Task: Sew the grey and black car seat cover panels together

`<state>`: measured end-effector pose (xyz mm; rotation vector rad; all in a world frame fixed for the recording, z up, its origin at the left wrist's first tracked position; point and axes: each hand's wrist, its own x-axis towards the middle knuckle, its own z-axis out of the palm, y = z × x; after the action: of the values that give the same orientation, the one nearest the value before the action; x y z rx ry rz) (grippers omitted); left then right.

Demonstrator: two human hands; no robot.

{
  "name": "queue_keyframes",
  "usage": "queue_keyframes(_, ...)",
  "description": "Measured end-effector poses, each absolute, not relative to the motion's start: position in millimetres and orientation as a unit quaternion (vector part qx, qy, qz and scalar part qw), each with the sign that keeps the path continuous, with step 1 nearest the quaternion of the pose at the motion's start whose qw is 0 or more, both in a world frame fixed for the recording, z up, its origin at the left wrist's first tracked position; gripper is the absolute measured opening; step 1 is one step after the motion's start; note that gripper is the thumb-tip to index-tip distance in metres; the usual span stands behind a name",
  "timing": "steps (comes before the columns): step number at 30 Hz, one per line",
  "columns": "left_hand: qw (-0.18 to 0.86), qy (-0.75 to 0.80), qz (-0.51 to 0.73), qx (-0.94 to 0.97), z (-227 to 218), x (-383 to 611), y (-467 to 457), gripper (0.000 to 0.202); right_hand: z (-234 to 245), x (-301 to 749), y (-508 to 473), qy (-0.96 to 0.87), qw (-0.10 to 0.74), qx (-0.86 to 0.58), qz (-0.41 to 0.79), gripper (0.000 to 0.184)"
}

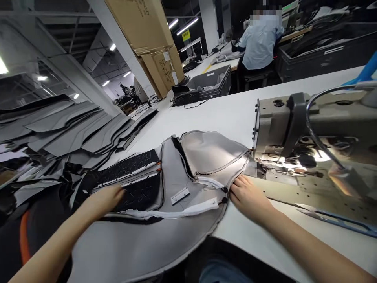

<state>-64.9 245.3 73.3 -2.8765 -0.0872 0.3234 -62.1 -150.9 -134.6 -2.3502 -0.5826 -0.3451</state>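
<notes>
A grey padded fabric cover (182, 173) with black panels (132, 181) and a white strip (176, 212) lies on the white table (224, 114) in front of me. My left hand (106, 198) rests flat on a black panel, fingers stretched out. My right hand (247, 196) presses on the cover's right edge with fingers curled onto the fabric, just in front of the sewing machine (312, 137). The fabric edge runs toward the machine's needle area (265, 167).
Stacks of grey cut pieces (73, 129) lie at the left. A dark crate (206, 84) stands at the back of the table. A person in a light blue shirt (260, 41) sits farther back. Cardboard boxes (153, 43) lean on a pillar. Blue-handled scissors (338, 220) lie at the right.
</notes>
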Motion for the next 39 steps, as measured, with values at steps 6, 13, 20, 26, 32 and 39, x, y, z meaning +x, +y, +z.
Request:
queue_keyframes(6,0.075,0.454,0.171,-0.871,12,-23,31,0.029,-127,-62,-158,-0.11,0.495,-0.858,-0.084,0.025)
queue_keyframes(13,-0.006,0.628,-0.021,-0.778,-79,1,-13,0.026,-118,-54,-164,0.022,0.712,-0.7,0.052,0.032)
queue_keyframes(20,-0.104,0.675,-0.114,-0.721,-104,-26,-7,0.029,-113,-51,-159,0.158,0.904,-0.366,0.151,0.023)
queue_keyframes(26,-0.252,0.427,0.038,-0.868,-82,-21,-15,0.024,-118,-55,-166,0.141,0.902,-0.38,0.147,0.024)
queue_keyframes(32,-0.294,0.25,0.207,-0.899,-55,-8,-33,0.03,-124,-52,-163,0.139,0.906,-0.393,0.076,0.03)
queue_keyframes(39,-0.255,0.248,0.213,-0.91,-52,6,-49,0.022,-116,-50,-163,0.13,0.921,-0.364,0.044,0.03)
